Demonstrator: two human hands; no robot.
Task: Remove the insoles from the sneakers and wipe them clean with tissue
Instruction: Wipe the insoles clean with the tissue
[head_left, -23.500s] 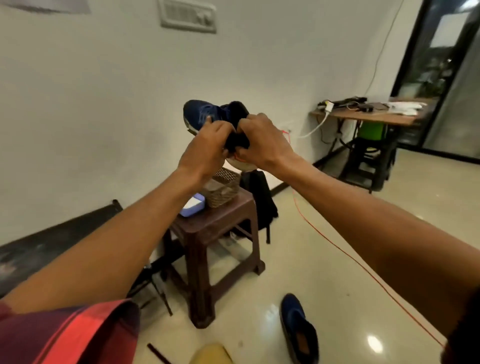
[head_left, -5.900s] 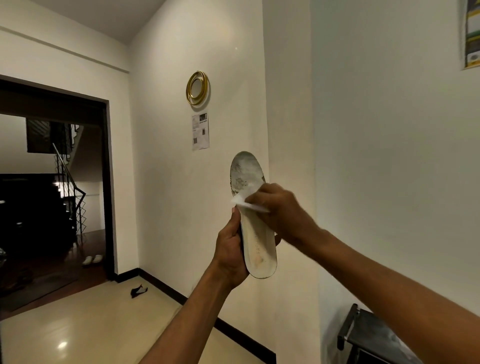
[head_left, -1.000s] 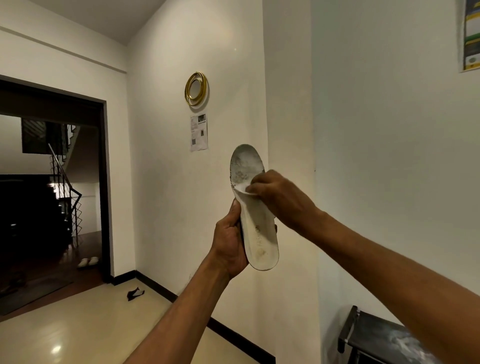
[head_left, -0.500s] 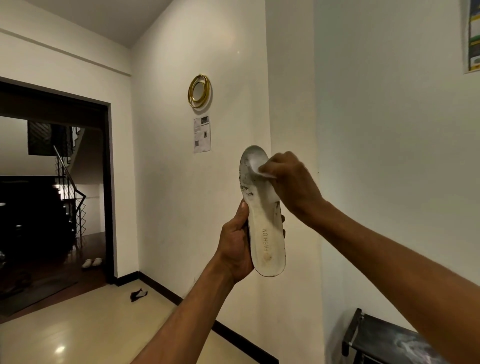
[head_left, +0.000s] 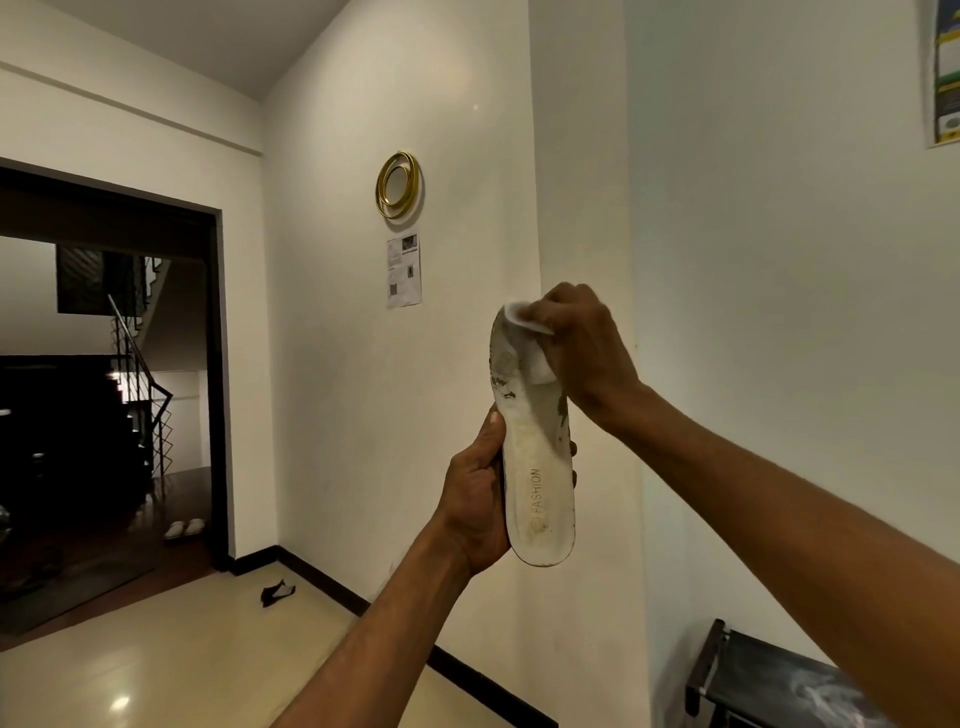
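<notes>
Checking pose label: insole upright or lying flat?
Upright, heel end down. Left hand grips the insole low; toe end points up, where the right hand presses tissue on it.

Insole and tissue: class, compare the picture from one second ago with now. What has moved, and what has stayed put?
The right hand, pinching the tissue, slid up the insole from below the dirty toe patch to the toe tip. Nothing was let go. The left hand keeps its grip on the heel half; the insole stays upright.

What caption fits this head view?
Left hand grips a dirty white insole upright while right hand presses tissue to its top end.
</notes>
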